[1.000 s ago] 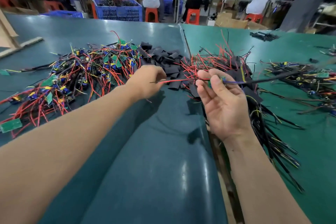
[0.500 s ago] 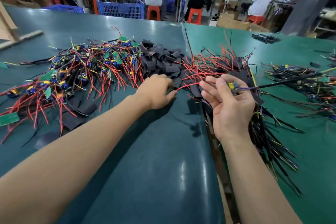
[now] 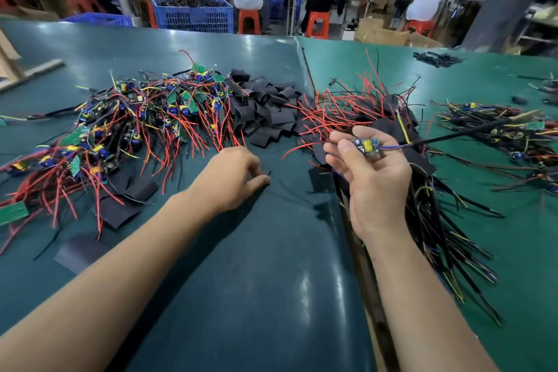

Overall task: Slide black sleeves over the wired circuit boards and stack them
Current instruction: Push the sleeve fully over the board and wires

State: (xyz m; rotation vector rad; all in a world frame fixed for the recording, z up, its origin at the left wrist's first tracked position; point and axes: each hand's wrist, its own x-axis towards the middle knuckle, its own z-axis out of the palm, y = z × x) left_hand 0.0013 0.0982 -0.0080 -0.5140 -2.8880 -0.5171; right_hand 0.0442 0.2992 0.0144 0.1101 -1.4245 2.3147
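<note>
- While my right hand point(image 3: 374, 172) keeps its pinch on one bare wired circuit board point(image 3: 367, 145), my left hand point(image 3: 232, 177) has dropped from the wire to the table point(image 3: 241, 281), fingers curled, holding nothing visible.
- Judgement: sleeve pickup comes next; black sleeves point(image 3: 265, 109) lie at 12 o'clock of my left hand.
- Count: one board in hand; unsleeved pile point(image 3: 120, 130) at 10 o'clock, finished stack point(image 3: 428, 220) at 3 o'clock, both uncountable.

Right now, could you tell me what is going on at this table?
A person is sleeving wired boards. The right hand pinches one bare board by its wires, above the stack of sleeved ones. The left hand rests on the table, fingers curled, near the loose sleeves. The unsleeved pile lies to the left.
</note>
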